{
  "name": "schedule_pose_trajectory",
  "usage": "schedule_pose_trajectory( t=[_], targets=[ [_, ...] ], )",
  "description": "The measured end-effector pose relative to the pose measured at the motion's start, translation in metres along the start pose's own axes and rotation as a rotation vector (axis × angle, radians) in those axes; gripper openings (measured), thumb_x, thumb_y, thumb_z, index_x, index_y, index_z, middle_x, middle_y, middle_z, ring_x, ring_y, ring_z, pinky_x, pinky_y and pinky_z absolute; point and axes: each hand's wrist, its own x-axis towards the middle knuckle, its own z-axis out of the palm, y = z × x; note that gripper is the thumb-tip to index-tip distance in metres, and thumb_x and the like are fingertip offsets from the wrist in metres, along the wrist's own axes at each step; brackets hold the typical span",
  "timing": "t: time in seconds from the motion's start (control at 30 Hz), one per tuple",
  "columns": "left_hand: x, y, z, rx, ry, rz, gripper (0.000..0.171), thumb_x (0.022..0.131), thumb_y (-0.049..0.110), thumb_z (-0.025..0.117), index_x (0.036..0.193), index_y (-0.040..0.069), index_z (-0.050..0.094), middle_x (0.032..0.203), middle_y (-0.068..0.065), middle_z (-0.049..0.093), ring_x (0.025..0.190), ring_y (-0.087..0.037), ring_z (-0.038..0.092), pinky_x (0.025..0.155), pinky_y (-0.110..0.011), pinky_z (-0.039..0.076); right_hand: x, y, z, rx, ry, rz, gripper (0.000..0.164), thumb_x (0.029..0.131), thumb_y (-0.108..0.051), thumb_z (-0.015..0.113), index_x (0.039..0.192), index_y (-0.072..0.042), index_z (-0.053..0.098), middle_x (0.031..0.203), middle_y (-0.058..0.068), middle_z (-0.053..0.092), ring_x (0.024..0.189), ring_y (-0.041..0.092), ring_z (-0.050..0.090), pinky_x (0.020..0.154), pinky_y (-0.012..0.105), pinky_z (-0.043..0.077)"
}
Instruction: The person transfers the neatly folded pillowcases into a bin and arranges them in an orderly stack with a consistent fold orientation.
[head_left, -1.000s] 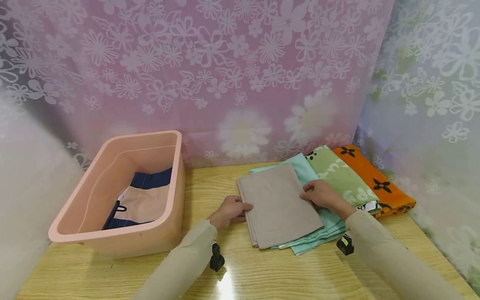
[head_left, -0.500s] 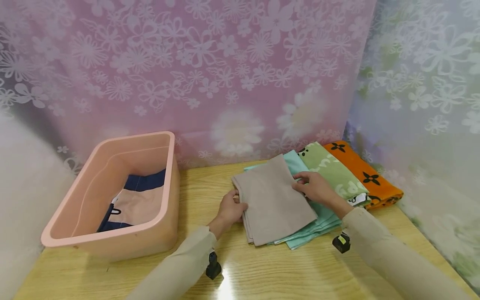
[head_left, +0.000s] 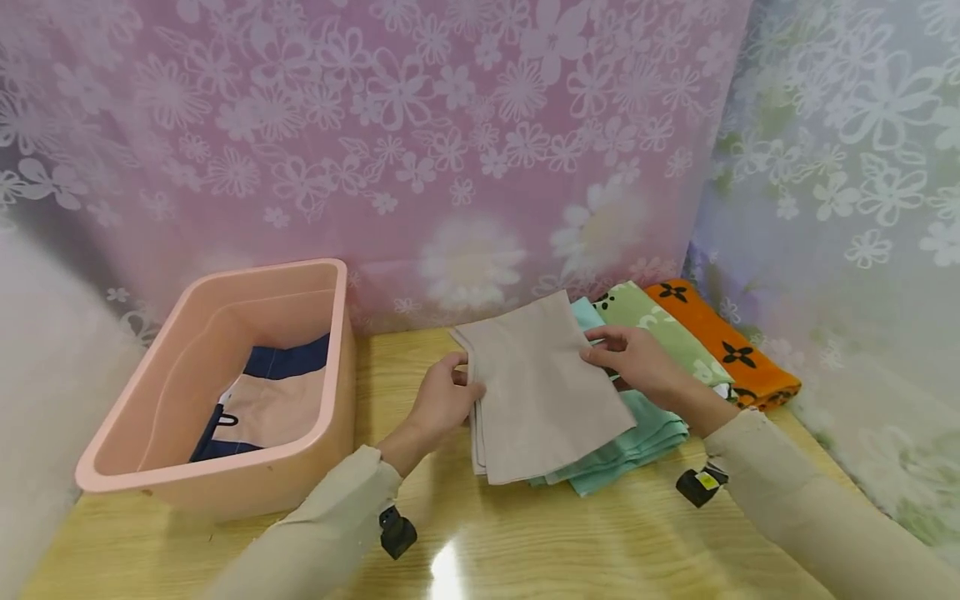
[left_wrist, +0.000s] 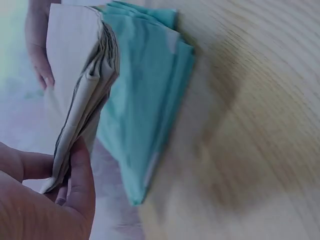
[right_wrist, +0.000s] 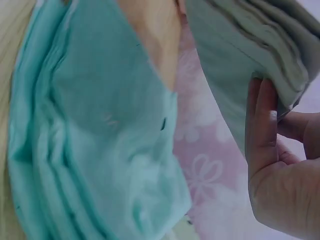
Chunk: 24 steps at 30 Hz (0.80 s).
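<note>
A folded taupe cloth [head_left: 543, 392] is held up by its two sides, several layers thick. My left hand [head_left: 441, 398] pinches its left edge, thumb on top and fingers beneath, as the left wrist view shows of the layered edge [left_wrist: 82, 105]. On the opposite side my right hand [head_left: 633, 362] grips the other edge; in the right wrist view its fingers [right_wrist: 262, 122] lie against the underside. Below the taupe cloth rests a folded turquoise cloth [head_left: 637, 433], partly covered in the head view, with a gap between the two in the right wrist view.
A pink plastic tub [head_left: 341, 350] stands at the left with a navy and beige folded fabric [head_left: 277, 400] inside. Right of the turquoise cloth lie a green patterned cloth [head_left: 660, 329] and an orange one with black flowers [head_left: 720, 342]. Floral curtains rise behind the wooden table [head_left: 510, 542].
Both hands have raised the taupe cloth off the turquoise one, its far edge rising most. The head view has shifted slightly, and the other cloths and tub stay put.
</note>
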Motion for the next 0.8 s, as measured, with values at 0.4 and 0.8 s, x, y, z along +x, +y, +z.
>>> schedule_pose_trajectory(
  t=[0.4, 0.8],
  targets=[
    [-0.03, 0.055, -0.04, -0.006, -0.034, 0.027, 0.046, 0.094, 0.002, 0.056, 0.138, 0.005, 0.044, 0.107, -0.019, 0.055, 0.084, -0.028, 0.064, 0.061, -0.04, 0.057, -0.016, -0.052, -0.001, 0.238, -0.068, -0.076, 0.055, 0.095, -0.029, 0.061, 0.138, -0.001, 0.039, 0.118, 0.013, 0.061, 0.092, 0.024, 0.065, 0.075, 0.041, 0.055],
    [-0.045, 0.09, -0.094, 0.121, -0.011, 0.046, 0.047, 0.096, 0.007, 0.057, 0.14, 0.007, 0.042, 0.117, -0.017, 0.055, 0.092, -0.027, 0.063, 0.069, -0.037, 0.056, -0.011, -0.093, 0.018, 0.419, -0.111, -0.14, 0.045, 0.097, -0.018, 0.058, 0.135, -0.003, 0.04, 0.115, 0.009, 0.06, 0.093, 0.02, 0.065, 0.07, 0.034, 0.056]
  ],
)
